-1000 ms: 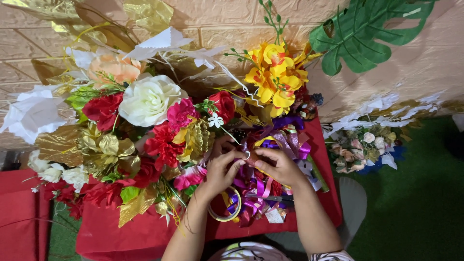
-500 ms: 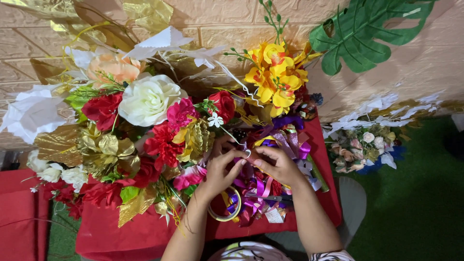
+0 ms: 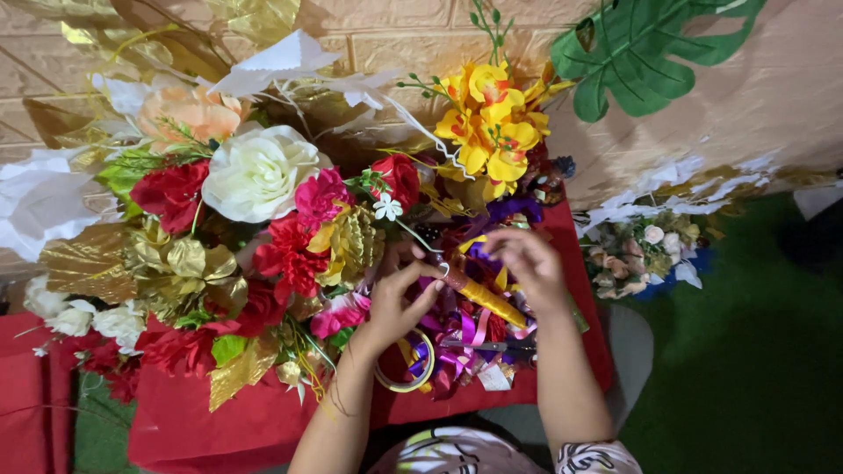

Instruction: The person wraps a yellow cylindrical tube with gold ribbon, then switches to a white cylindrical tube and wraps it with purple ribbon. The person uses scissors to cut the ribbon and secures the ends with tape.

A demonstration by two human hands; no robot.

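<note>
Left hand (image 3: 397, 298) pinches yellow ribbon-wrapped stick (image 3: 481, 295); right hand (image 3: 529, 263) curled above it, grip unclear, over ribbon pile (image 3: 474, 347).

Yellow-wrapped stem (image 3: 481, 297), red cloth (image 3: 202, 420)

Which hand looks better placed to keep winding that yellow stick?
Probably the left hand: its fingertips pinch the yellow stick at its upper end. The right hand hovers just above it, fingers loose.

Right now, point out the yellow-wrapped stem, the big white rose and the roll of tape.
yellow-wrapped stem (image 3: 487, 298), head view, middle of the wrapped length between the hands.
big white rose (image 3: 261, 171), head view, centre of the bloom.
roll of tape (image 3: 413, 383), head view, lower rim of the ring.
</note>
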